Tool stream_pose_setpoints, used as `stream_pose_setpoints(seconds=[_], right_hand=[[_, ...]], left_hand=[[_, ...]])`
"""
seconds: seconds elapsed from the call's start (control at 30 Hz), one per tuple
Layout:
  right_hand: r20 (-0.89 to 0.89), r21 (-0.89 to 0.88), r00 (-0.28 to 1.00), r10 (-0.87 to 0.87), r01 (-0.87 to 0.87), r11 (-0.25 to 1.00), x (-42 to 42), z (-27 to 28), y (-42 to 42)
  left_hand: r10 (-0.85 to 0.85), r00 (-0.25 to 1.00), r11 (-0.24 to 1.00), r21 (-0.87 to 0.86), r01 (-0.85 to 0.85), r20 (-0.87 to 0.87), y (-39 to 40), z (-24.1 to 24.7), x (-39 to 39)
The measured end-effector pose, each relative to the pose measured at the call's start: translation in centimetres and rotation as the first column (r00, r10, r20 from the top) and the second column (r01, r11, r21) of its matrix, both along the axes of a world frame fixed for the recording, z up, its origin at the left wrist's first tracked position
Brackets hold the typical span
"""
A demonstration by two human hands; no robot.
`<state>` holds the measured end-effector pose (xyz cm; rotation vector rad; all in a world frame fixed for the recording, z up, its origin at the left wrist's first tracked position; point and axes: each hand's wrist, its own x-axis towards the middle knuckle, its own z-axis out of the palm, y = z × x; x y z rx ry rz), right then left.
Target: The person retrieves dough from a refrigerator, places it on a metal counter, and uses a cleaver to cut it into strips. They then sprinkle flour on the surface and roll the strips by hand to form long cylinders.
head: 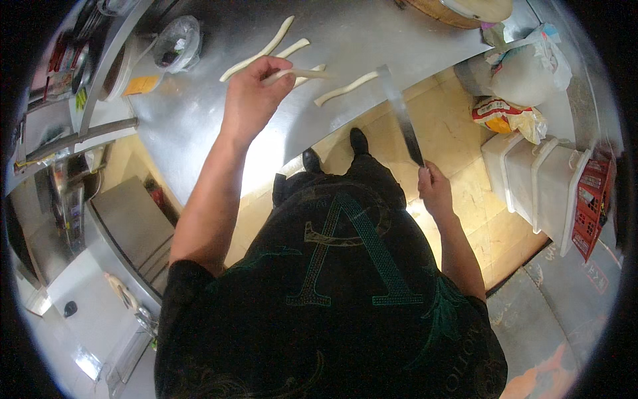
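My left hand [256, 97] pinches a pale dough strip [304, 74] between thumb and fingers, above the metal worktop [209, 114]. Beside and beyond it lie several similar strips, among them a long one [259, 52] to the upper left. Nearer the worktop's front edge rests a separate strip [346, 89]. My right hand [434, 187] grips the handle of a long straight-bladed tool [406, 124], perhaps a knife. Its blurred far end overlaps the right end of that separate strip in the view; whether they touch, I cannot tell.
A clear plastic-lined bowl [178, 45] stands at the worktop's upper left. A round wooden item [443, 12] sits at the upper right. Right of the tiled floor [458, 239] are white plastic tubs [528, 172], a red and yellow bag [508, 117] and a red plastic basket [590, 207].
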<state>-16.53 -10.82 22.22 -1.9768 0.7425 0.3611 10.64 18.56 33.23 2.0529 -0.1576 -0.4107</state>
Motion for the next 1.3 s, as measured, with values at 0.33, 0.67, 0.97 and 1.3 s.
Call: stream_pose_setpoints(seconds=[0.33,0.67,0.97,1.3], right_hand=[[0.084,-0.394,0.987,0.14,-0.096,0.914,7.2,-1.5,-7.0],[-0.047,-0.765,0.838,0.543,-0.38,0.521,21.2,-5.4,-10.4],[0.11,-0.841,0.616,0.78,-0.361,0.403,27.4,-8.4,-9.1],[0.144,-0.541,0.424,0.894,-0.723,0.429,27.8,-7.1,1.1]], left_hand=[[-0.085,0.991,0.793,0.609,0.003,0.105,6.0,-17.4,-3.4],[-0.333,0.931,0.694,0.708,0.132,0.153,-5.6,-18.5,-3.7],[-0.116,0.99,0.835,0.532,0.143,-0.085,-8.7,-12.8,-2.3],[-0.056,0.996,0.89,0.45,0.08,-0.066,-0.7,-9.7,-4.5]])
